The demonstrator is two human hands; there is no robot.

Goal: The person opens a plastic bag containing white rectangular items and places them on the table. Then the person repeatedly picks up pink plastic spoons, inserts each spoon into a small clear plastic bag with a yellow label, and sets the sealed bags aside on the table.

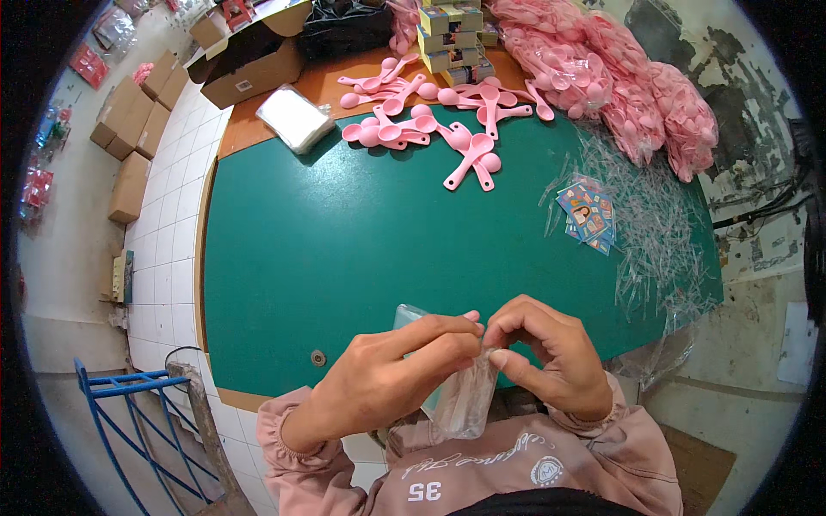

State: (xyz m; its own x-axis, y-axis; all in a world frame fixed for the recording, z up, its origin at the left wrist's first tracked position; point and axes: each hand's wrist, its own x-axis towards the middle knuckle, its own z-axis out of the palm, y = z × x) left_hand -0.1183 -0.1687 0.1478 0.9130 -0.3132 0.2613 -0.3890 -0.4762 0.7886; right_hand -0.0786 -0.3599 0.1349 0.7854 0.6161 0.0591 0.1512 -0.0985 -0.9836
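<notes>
While pinching a clear packet point(467, 408), lower centre, with left hand point(397, 351) and right hand point(555, 357), probably works its top, next needing gentle parting.

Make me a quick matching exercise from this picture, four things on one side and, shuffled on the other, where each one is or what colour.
Things:
1. Printed cards
2. Clear packet
3. Metal frame
4. Loose spoons

Places and colours:
A. Pink, toward the far side of the green tabletop
B. Blue, off the tabletop at the picture's lower left
C. At the fingertips of the left hand and right hand
D. Beside the heap of clear strips

Pairs: 1-D, 2-C, 3-B, 4-A
</notes>
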